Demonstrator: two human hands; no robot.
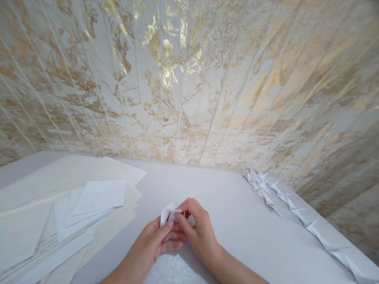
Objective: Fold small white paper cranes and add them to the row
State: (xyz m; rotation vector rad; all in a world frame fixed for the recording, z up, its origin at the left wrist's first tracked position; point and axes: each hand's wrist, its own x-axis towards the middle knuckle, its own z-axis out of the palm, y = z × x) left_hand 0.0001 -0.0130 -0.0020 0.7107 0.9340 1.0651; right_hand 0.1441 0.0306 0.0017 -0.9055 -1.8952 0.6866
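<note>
A small piece of folded white paper (166, 213) is held between both hands above the front middle of the table. My left hand (158, 238) grips its lower left side, thumb in front and fingers curled behind. With thumb and index finger, my right hand (197, 225) pinches a flap at the paper's right side. The paper stands partly open, with a dark gap between its layers. My fingers cover its lower part, so its full shape is hidden.
White paper sheets (102, 195) and larger cream sheets (130, 173) lie overlapping on the table's left. Folded white paper figures (296, 211) with pointed tips run in rows along the right edge of the white table (231, 205). Behind it hangs a gold-patterned curtain (177, 98).
</note>
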